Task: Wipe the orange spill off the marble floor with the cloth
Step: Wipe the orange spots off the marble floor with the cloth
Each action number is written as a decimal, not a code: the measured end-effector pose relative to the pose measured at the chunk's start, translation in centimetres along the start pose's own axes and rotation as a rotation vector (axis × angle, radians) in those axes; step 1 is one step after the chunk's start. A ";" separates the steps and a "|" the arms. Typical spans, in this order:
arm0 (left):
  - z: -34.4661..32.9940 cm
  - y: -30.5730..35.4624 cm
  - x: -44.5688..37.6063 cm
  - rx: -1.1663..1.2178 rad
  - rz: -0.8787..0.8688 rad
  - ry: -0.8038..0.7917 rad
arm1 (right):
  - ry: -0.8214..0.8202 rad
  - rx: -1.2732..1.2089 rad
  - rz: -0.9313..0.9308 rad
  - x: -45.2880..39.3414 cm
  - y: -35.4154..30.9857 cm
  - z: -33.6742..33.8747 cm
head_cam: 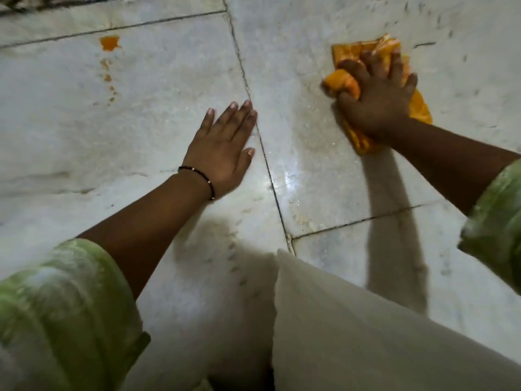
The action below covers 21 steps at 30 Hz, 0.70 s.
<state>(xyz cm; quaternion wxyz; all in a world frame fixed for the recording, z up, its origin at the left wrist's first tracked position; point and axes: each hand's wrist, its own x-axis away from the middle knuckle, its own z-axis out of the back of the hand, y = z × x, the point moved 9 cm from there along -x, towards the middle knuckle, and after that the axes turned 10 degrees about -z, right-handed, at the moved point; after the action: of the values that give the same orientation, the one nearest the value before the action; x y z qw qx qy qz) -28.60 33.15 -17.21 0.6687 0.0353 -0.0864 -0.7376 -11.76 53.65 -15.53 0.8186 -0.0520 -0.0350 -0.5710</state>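
We are partway through, by our reading. Our right hand (377,100) presses a crumpled orange-yellow cloth (417,108) flat onto the pale grey-white marble floor (324,170), fingers curled into the bunched fabric. The slab beside and below the cloth shines wet, with only faint yellowish flecks, so we judge that patch mostly wiped.

What is left sits well apart, on the far-left slab: 1 bright orange spill blotch (109,43) just below a dark grout joint (248,88), and under it a trail of small pale orange drips (108,80) running down toward us. Nothing touches them yet.

Our left hand (222,153), a thin dark beaded bracelet (210,183) at its wrist, rests flat on the floor with fingers straight and together, holding nothing.

We find no brand, label or writing anywhere in view.
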 end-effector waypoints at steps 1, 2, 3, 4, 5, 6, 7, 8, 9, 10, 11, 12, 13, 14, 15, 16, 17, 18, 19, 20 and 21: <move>-0.1 0.0 0.1 0.007 0.005 -0.003 | -0.024 -0.002 -0.022 0.2 -1.2 -0.1; -0.1 -0.1 0.0 0.009 0.008 -0.003 | -0.043 0.008 0.037 0.7 -2.6 -0.3; -0.2 -0.2 0.1 0.009 0.011 0.001 | -0.048 0.030 0.177 2.2 -4.0 -0.6; -0.2 -0.3 0.1 0.012 0.011 0.005 | -0.029 0.060 0.351 4.4 -5.0 -0.8; -0.2 -0.3 -0.1 0.018 0.006 0.007 | 0.002 0.084 0.516 6.5 -5.1 -1.0; -0.3 -0.3 0.0 0.029 0.001 0.008 | 0.018 0.093 0.646 8.3 -4.3 -1.0; -0.2 -0.3 -0.1 0.038 -0.006 0.016 | 0.028 0.093 0.723 9.0 -3.0 -0.8; 0.0 -0.3 -0.1 0.050 -0.005 0.030 | 0.030 0.098 0.746 8.8 -1.5 -0.6; 0.2 -0.2 0.0 0.068 0.003 0.050 | 0.029 0.100 0.711 7.9 -0.2 -0.3; 0.5 -0.1 -0.3 0.091 0.006 0.072 | 0.034 0.091 0.618 6.3 0.9 0.1; 1.0 0.1 -0.6 0.112 0.007 0.100 | 0.050 0.063 0.480 4.3 1.6 0.6; 1.4 0.5 -1.4 0.120 0.001 0.127 | 0.057 0.027 0.309 2.1 2.0 0.9; 1.8 0.8 -2.3 0.115 -0.003 0.143 | 0.044 0.007 0.142 0.3 1.7 0.9; 2.1 1.0 -3.5 0.107 0.000 0.152 | 0.020 0.000 0.018 -0.9 0.7 0.6; 2.5 1.1 -5.2 0.108 0.009 0.154 | -0.005 0.001 -0.043 -1.7 -0.8 0.4; 2.8 0.9 -6.6 0.113 0.025 0.158 | -0.026 0.012 -0.029 -1.6 -2.5 0.0; 3.0 0.5 -8.2 0.116 0.039 0.156 | -0.028 0.025 0.047 -1.0 -4.0 -0.3; 3.1 -0.1 -9.5 0.117 0.053 0.150 | -0.008 0.035 0.169 0.3 -5.0 -0.4; 3.0 -0.8 -10.4 0.115 0.064 0.141 | 0.027 0.039 0.302 2.0 -5.1 -0.3; 2.8 -1.7 -11.2 0.108 0.070 0.134 | 0.058 0.032 0.421 3.5 -4.5 -0.2; 2.5 -2.6 -11.5 0.094 0.079 0.123 | 0.074 0.011 0.514 4.6 -3.4 -0.1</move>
<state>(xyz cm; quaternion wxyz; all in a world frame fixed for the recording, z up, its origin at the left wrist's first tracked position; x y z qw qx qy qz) -30.34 45.05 -15.89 0.6988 0.1086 -0.0809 -0.7024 -13.33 48.19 -14.90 0.9378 -0.0338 0.0059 -0.3455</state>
